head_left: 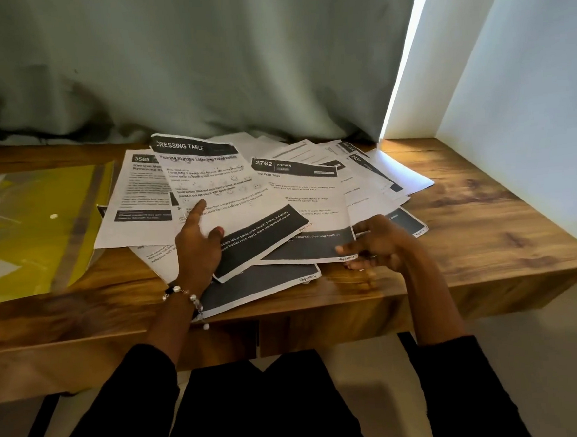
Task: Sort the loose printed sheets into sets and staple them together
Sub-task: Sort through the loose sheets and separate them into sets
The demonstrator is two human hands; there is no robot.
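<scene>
Several loose printed sheets lie fanned in an overlapping heap on the wooden desk (484,211). My left hand (198,245) holds the lower left edge of the "Dressing Table" sheet (216,189), thumb on top and index finger stretched up the page, so the sheet tilts above the heap. My right hand (378,246) pinches the bottom right corner of the "2762 Kitchen" sheet (310,203), just beside it. A "3565" sheet (135,198) lies flat at the left of the heap. More sheets (379,167) spread toward the back right. No stapler is in view.
A yellow translucent plastic folder (38,229) lies flat on the desk's left side. A grey-green curtain (201,60) hangs behind the desk, and a white wall (529,116) bounds it on the right. The desk's front edge runs just below the heap.
</scene>
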